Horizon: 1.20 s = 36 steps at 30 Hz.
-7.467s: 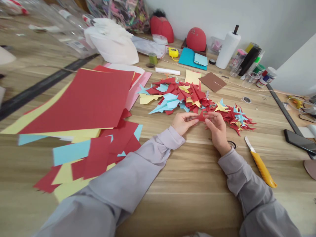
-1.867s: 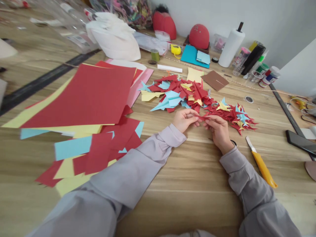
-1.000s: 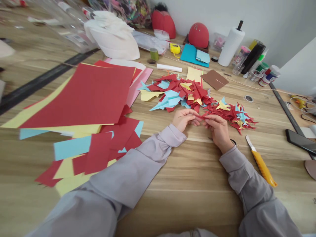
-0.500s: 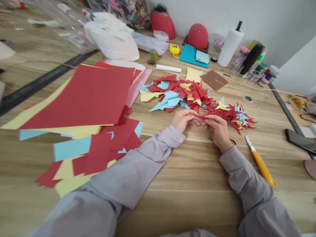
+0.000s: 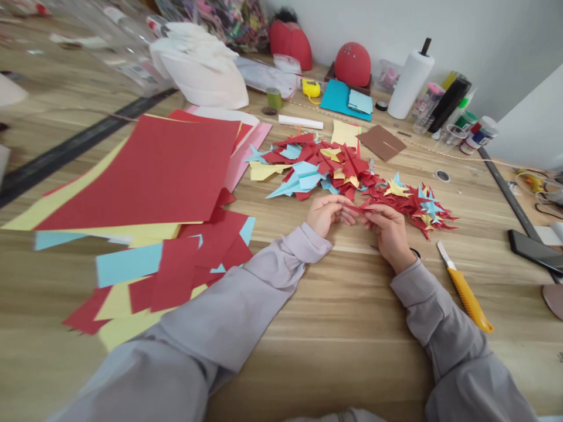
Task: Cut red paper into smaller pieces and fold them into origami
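A small folded piece of red paper (image 5: 358, 208) is pinched between my two hands above the wooden table. My left hand (image 5: 328, 214) closes on its left end, and my right hand (image 5: 387, 231) grips the right end between thumb and fingers. The fingers partly cover the paper, so its full shape is hidden. Just beyond my hands lies a heap of folded paper planes (image 5: 303, 176) in red, blue and yellow. Smaller pointed paper pieces (image 5: 409, 196), mostly red, are piled to its right.
Large red and yellow sheets (image 5: 176, 170) lie left, with cut paper pieces (image 5: 173, 269) in front. A yellow-handled cutter (image 5: 466, 293) has its blade out, right of my right hand. A phone (image 5: 536, 252) lies at the right edge. Bottles (image 5: 479, 135) and a white roll (image 5: 411, 82) stand behind.
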{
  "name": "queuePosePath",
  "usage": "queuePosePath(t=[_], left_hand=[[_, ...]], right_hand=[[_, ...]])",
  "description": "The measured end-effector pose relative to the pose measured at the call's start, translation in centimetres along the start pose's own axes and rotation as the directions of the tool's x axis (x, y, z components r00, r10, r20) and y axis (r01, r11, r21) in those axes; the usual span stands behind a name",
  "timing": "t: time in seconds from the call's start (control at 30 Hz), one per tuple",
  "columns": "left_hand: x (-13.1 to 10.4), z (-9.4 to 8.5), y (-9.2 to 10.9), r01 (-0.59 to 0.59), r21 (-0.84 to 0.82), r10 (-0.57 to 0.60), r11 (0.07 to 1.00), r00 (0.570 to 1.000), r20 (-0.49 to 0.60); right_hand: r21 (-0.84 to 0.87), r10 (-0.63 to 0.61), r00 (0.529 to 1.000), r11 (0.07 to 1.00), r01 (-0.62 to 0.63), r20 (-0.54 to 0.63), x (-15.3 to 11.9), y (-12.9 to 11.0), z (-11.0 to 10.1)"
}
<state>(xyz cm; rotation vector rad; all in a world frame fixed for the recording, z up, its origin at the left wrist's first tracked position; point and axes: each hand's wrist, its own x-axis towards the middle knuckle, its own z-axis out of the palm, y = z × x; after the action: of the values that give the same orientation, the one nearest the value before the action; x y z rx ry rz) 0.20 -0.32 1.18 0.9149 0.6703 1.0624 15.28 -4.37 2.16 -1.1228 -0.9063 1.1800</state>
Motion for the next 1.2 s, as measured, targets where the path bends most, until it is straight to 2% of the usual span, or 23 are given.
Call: queuePosePath(t=[0.37,0.57,0.9,1.2], left_hand=[[0.17,-0.01,-0.79,-0.13,0.219,0.119,0.967,0.991,0.062],[0.35,-0.29,-0.92,-0.107,0.177,0.107,0.978,0.994,0.009],[0.18,-0.03,-0.79,-0.123,0.203,0.12,0.971,0.992,0.027],[0.12,0.05,-0.35,-0.074,0.172,0.072,0.982,0.997,0.02]], right_hand=[[-0.039,-0.016,0.996,0.999,0.02,0.092,-0.02,0.37,-0.36],[-0.038,-0.07,0.988,0.996,0.076,0.139,0.07,0.77,-0.61],[-0.033,-0.075,0.986,0.996,0.08,0.15,-0.04,0.58,-0.41],[-0.063,-0.084,0.984,0.993,0.095,0.154,-0.22,0.44,-0.33]])
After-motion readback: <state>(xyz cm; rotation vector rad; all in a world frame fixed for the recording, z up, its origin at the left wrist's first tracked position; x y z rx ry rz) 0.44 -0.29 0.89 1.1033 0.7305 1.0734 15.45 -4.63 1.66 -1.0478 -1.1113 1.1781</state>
